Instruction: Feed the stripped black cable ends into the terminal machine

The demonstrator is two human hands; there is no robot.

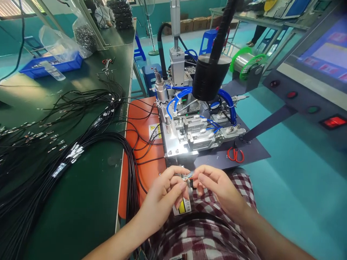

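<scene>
Head view, surface and room: A dark green table [89,213] runs along the left side. On it lies a large bundle of black cables [126,166], bent over the table's edge, with bright metallic-looking pieces among the strands. Farther back stand a blue tray [35,72] and, against it, a clear plastic bag [85,36] of small parts. An orange surface [142,108] adjoins the table; several single cables cross it toward a metal machine [176,139] fitted with blue tubes. A black cylindrical hood [208,81] hangs above the machine. To the right, red-handled scissors [235,155] lie on a dark plate [257,153]; behind are a green-flanged spool [245,63] and a control panel [298,95] with a lit red switch. The floor [298,195] is turquoise. Cartons [199,24] line the far wall, and part of another person's leg [257,36] shows at the back.

Head view, hands: Both hands meet in front of the machine, above a checked garment [200,234]. The left hand [162,191] reaches in, fingers curled, thumb and index finger closed on thin coloured wires [188,177]. The right hand [215,180] faces it, fingers bent, its tips at the wires' other side; whether they pinch or merely touch cannot be told. The wires sit between the two sets of fingertips.
</scene>
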